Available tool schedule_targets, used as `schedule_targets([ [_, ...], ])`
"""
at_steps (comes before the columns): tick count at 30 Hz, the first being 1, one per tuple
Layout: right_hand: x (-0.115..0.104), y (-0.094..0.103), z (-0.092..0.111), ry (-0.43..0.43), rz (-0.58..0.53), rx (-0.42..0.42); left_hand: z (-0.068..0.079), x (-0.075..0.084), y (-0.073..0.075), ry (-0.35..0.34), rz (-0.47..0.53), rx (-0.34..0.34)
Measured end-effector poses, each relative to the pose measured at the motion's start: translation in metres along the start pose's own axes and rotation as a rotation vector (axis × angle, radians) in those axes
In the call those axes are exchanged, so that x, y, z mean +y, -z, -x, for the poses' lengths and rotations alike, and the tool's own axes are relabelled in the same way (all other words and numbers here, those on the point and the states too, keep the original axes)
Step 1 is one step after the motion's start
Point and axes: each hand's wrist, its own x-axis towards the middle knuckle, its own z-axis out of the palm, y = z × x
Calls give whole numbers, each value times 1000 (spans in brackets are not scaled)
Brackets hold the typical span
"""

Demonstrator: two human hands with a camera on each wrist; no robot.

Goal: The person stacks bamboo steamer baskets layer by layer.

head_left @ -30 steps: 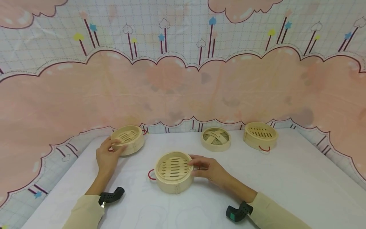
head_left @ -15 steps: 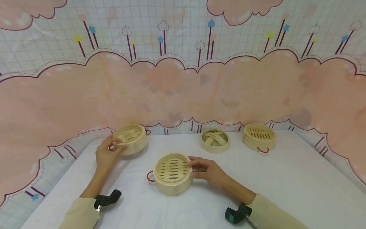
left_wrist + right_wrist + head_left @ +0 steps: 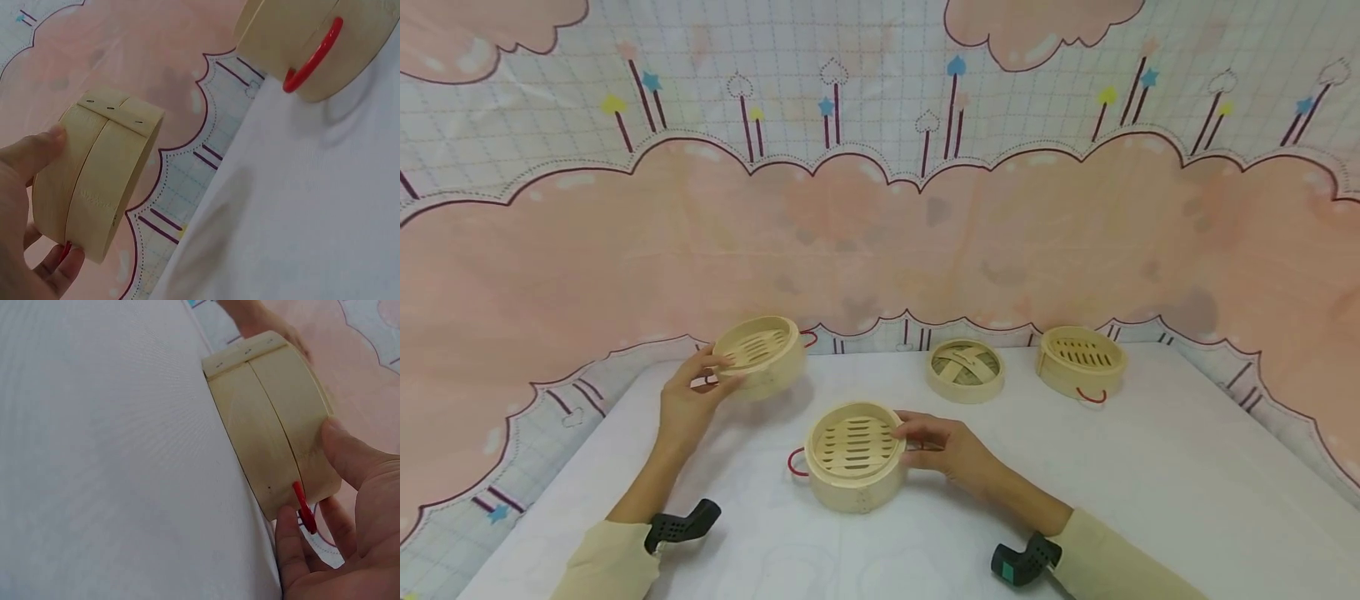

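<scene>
From my head, the widest view looks forward and down across the white table (image 3: pixel 880 554) to the patterned backdrop (image 3: pixel 880 242), my left hand (image 3: pixel 691 400) and right hand (image 3: pixel 951 446) in its lower half. My left wrist's camera (image 3: pixel 679 527) looks from close by, rolled so the table slants through the lower right, at the side of the left steamer (image 3: pixel 100 175), which the head view shares at centre left. My right wrist's camera (image 3: pixel 1036 552) (just as near, tipped so the table fills the left) faces the front steamer (image 3: pixel 269 425), low in the head view's middle.
</scene>
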Motion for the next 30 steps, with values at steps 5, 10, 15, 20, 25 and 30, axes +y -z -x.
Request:
schedule_targets([
  [5,-1,1,0,-1,0,1,3,18,-6,-55,78,-83],
  [10,0,1,0,-2,9,-2,8,32,-13,-118,88,-127],
  [15,1,1,0,9,20,-1,11,39,-19,-161,108,-158],
  [20,1,2,0,25,30,-1,15,48,-25,-191,143,-198],
  [25,1,1,0,49,10,-24,20,59,-27,-215,160,-232],
  [30,-1,2,-1,45,2,-17,21,65,-26,-225,150,-264],
])
